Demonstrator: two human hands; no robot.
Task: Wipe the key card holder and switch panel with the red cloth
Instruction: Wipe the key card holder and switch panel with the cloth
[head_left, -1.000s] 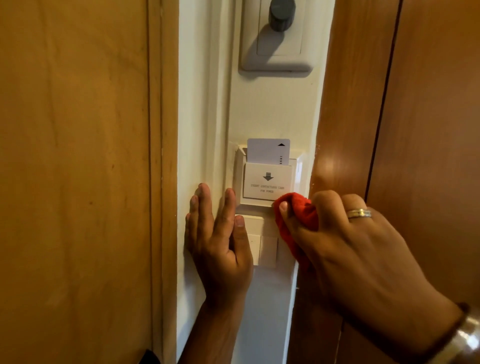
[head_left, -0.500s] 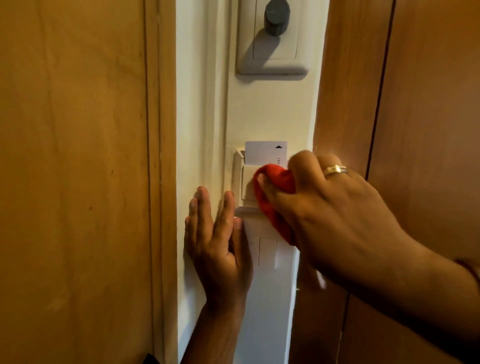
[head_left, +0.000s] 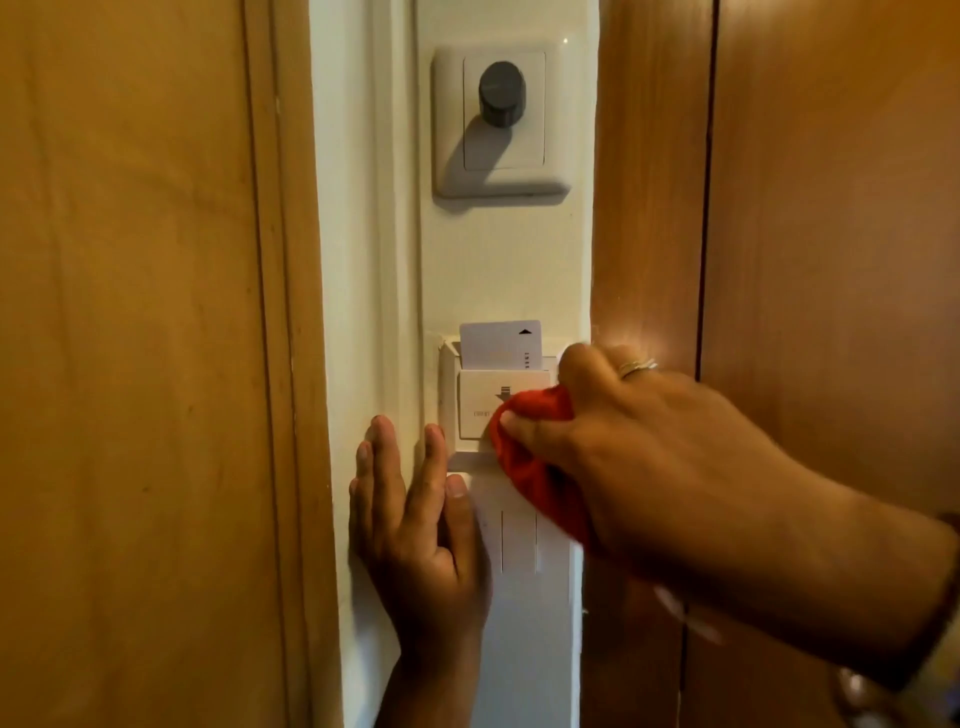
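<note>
A white key card holder (head_left: 475, 408) is fixed to a narrow white wall strip, with a white card (head_left: 498, 344) standing in its slot. My right hand (head_left: 644, 452) grips a bunched red cloth (head_left: 540, 478) and presses it on the holder's lower right front. The cloth hangs down over the top right of the white switch panel (head_left: 511, 540) just below. My left hand (head_left: 415, 525) lies flat on the wall left of the panel, fingers apart, thumb touching the panel's upper left corner.
Above the holder sits a white wall plate with a dark round knob (head_left: 501, 98). Wooden door panels flank the strip: one on the left (head_left: 135, 364), a darker one on the right (head_left: 805, 208).
My right hand rose with the cloth from below the holder onto its front, then slid slightly down and right, uncovering more of the holder's face. My left hand stayed put.
</note>
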